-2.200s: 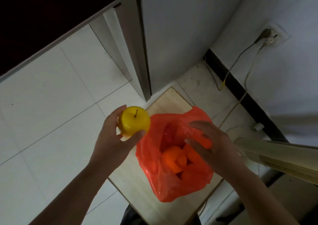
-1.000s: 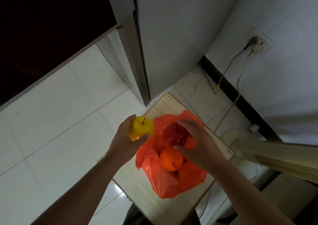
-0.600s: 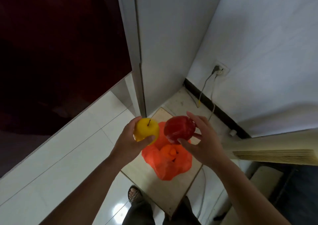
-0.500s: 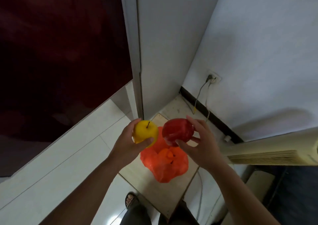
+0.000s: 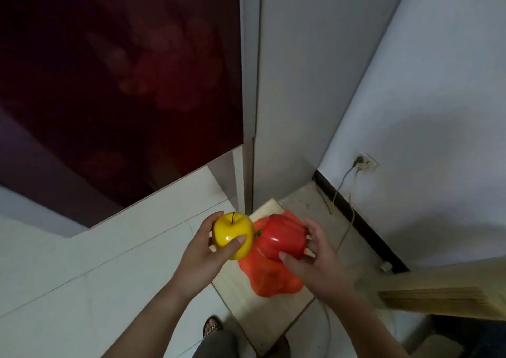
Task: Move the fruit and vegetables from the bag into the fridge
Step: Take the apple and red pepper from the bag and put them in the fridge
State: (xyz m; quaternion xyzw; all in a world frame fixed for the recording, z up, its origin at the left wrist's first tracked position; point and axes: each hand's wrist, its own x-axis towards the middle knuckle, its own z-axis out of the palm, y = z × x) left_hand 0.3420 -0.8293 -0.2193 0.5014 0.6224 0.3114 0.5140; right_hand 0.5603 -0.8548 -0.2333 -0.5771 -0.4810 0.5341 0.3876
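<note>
My left hand [image 5: 201,259] grips a yellow apple [image 5: 232,234] with its stem up. Right beside it, my right hand [image 5: 317,261] holds a red bell pepper [image 5: 282,240] with a green stem that points at the apple. Both are lifted well above the orange plastic bag [image 5: 271,278], which lies on a pale wooden board [image 5: 257,311] on the floor. The fridge stands ahead: its dark red glossy door [image 5: 120,83] is closed, its grey side [image 5: 301,83] faces the corner.
A white wall [image 5: 438,111] at the right carries a socket [image 5: 365,161] with cables running down to the floor. A beige ribbed appliance [image 5: 438,294] juts in from the right. White floor tiles [image 5: 82,261] spread left. My sandalled foot [image 5: 212,329] shows below.
My right hand took the red pepper out of the bag and lifted it beside the apple. Both hands rose as my view tilted up towards the fridge door.
</note>
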